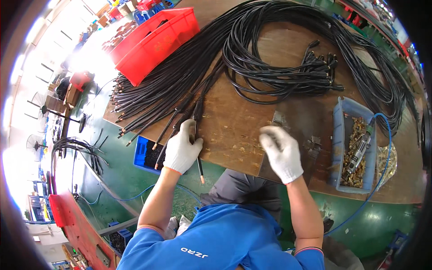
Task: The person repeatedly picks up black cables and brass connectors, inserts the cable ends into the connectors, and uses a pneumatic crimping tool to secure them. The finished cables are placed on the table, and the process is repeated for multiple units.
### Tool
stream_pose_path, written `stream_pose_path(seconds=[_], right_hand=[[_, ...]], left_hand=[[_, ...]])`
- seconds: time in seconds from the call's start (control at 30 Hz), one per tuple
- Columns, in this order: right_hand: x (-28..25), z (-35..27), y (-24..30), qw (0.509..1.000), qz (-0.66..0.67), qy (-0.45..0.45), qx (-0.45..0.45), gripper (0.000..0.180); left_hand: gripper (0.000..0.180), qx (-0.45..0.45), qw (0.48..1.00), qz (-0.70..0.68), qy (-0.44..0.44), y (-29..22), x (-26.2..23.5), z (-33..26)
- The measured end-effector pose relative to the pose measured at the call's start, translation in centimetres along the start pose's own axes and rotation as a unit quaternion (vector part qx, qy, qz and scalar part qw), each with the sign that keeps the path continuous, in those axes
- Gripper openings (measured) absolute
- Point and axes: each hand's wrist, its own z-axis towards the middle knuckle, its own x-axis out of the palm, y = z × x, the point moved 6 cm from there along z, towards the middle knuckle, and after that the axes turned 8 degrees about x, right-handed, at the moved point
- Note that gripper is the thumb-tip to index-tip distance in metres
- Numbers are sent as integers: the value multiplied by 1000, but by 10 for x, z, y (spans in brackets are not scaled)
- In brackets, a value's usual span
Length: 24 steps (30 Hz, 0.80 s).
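Observation:
My left hand point(182, 150), in a white glove, is closed around a black cable point(198, 118) at the table's front edge. Stripped copper-coloured ends stick out below and beside its fingers, and the glove hides the grip itself. Over a dark flat plate point(294, 121), my gloved right hand point(283, 153) hovers with fingers half curled and apart; nothing shows in it. To its right, a grey-blue bin point(336, 148) holds small brass-coloured fittings point(353, 173). On top of them lies a silver and green hand tool point(359, 150) with a blue hose point(388, 148).
A thick bundle of black cables point(180, 72) fans across the wooden table point(234, 128). Coiled cables with connectors point(252, 67) lie at the far middle. A red crate point(157, 45) stands far left. Below the table edge is a blue bin point(140, 155) of black parts.

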Motion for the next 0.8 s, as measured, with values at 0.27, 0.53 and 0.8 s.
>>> stream_pose_path(seconds=[0.27, 0.53, 0.8], right_hand=[[52, -39, 26, 904, -361, 230, 15, 47], [-1, -20, 19, 910, -396, 116, -38, 30], [-26, -34, 35, 848, -501, 1, -175, 18]], left_hand=[[49, 21, 979, -200, -11, -76, 34, 10], [30, 511, 859, -20, -30, -151, 31, 12], [31, 541, 833, 9, 118, -156, 38, 44]])
